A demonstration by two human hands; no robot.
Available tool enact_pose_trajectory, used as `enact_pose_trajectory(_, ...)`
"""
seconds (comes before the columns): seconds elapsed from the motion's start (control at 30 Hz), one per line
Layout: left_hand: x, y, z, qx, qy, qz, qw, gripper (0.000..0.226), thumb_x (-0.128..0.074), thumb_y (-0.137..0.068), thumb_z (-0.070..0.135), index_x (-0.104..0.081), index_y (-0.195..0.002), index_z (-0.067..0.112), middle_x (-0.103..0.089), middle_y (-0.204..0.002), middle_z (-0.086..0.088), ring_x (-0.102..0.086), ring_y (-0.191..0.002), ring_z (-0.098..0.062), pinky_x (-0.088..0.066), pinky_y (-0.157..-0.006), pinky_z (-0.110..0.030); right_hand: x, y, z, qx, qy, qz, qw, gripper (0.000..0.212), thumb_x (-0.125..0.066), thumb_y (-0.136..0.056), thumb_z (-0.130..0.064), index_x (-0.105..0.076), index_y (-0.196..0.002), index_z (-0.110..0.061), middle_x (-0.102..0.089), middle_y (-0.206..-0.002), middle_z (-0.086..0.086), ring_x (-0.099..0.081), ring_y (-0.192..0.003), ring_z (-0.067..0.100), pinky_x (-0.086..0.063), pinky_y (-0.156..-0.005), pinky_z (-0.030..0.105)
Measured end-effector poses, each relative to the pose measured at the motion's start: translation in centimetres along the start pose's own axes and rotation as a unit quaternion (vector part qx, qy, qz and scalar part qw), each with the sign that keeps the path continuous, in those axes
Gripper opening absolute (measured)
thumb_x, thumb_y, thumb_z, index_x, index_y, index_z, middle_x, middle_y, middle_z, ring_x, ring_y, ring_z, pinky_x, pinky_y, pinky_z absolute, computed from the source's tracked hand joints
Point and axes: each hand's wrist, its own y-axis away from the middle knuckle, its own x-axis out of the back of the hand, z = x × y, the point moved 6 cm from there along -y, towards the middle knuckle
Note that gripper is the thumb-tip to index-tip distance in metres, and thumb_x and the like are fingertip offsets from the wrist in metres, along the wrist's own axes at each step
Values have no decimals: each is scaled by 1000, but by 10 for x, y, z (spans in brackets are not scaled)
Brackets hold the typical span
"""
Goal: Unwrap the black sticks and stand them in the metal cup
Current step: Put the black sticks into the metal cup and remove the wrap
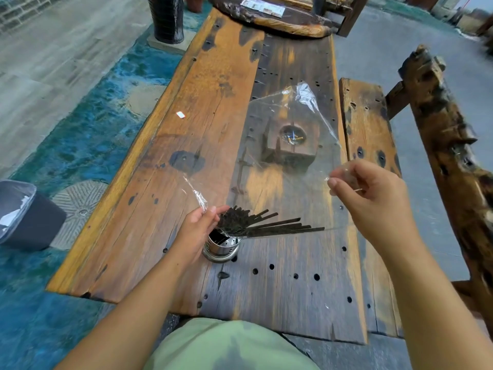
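Unwrapping, mid-step

Grips black sticks (pixel 269 226) by one end in curled left hand (pixel 200 227), fanned out toward the right, just above metal cup (pixel 222 248) on wooden table (pixel 149 209). Pinches edge of clear wrap (pixel 266 156) between thumb and fingers of right hand (pixel 373 194); holds it lifted and spread over the table, other corner at left hand

Left hand (pixel 198 222), right hand (pixel 370 188), both in pinch
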Motion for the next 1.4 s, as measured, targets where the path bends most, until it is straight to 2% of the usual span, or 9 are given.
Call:
enact_pose_trajectory(0.3,4,1,-5,-1,32,12,999,27,-43,-104,19,-49,-79,9,-69,-125,-9,-57,-127,-15,-36,-116,-39,-13,-10,-30,72,50,-4,996,12,-67,-93,-20,-64,-82,-24,-65,-75,-18,-60,-71,-8,-41,-62,1)
enact_pose_trajectory(0.57,14,0,-8,5,87,44,995,16,-49,-101,15,-61,-97,5,-69,-124,-13,-62,-121,-20,-37,-115,-39,-20,-16,-32,66,69,-5,995,14,-68,-93,-21,-64,-81,-14,-66,-77,-17,-62,-73,-3,-48,-63,13)
enact_pose_trajectory(0.67,12,0,-8,3,91,42,995,17,-50,-101,14,-61,-99,1,-71,-120,-9,-64,-118,-17,-38,-114,-36,-20,-17,-38,75,37,26,996,10,-68,-93,-20,-66,-85,-14,-67,-78,-14,-63,-74,-1,-48,-64,14)
enact_pose_trajectory(0.77,7,0,-5,10,101,41,994,16,-51,-101,15,-63,-90,13,-69,-124,-12,-63,-120,-16,-38,-114,-35,-34,-17,-31,65,96,-3,993,12,-67,-94,-23,-65,-86,-15,-63,-75,-17,-60,-70,-5,-44,-60,10)
enact_pose_trajectory(0.9,12,-3,-9,4,108,54,993,15,-51,-101,14,-64,-104,8,-70,-122,-9,-63,-118,-12,-38,-114,-35,-20,-14,-22,44,78,21,996,15,-68,-93,-33,-60,-87,-20,-66,-79,-13,-61,-72,0,-49,-61,21)
enact_pose_trajectory(1.03,11,-3,-10,-1,88,54,995,16,-49,-101,14,-64,-100,10,-70,-122,-7,-62,-121,-13,-39,-113,-33,-20,-1,7,-45,76,-90,992,32,-69,-88,-43,-48,-111,-35,-65,-85,-13,-63,-78,2,-50,-66,25)
enact_pose_trajectory(1.17,3,-1,-6,-18,30,28,999,20,-55,-99,18,-70,-112,14,-74,-116,0,-66,-114,-11,-47,-97,-24,-7,16,33,-93,14,-39,995,6,-71,-90,-22,-65,-87,-21,-70,-76,2,-69,-73,18,-59,-72,47)
enact_pose_trajectory(1.3,-6,0,-1,-14,0,24,1000,18,-61,-95,10,-74,-106,15,-77,-106,2,-71,-102,-12,-53,-87,-19,11,28,38,-73,40,29,996,10,-70,-90,-28,-65,-85,-20,-67,-73,-5,-65,-67,7,-47,-53,20)
enact_pose_trajectory(1.4,-6,1,3,-26,-2,45,999,20,-64,-94,13,-75,-110,14,-77,-108,-4,-71,-104,-16,-52,-90,-22,17,27,32,-58,29,42,997,8,-70,-90,-28,-66,-89,-21,-68,-77,-6,-66,-70,10,-50,-57,21)
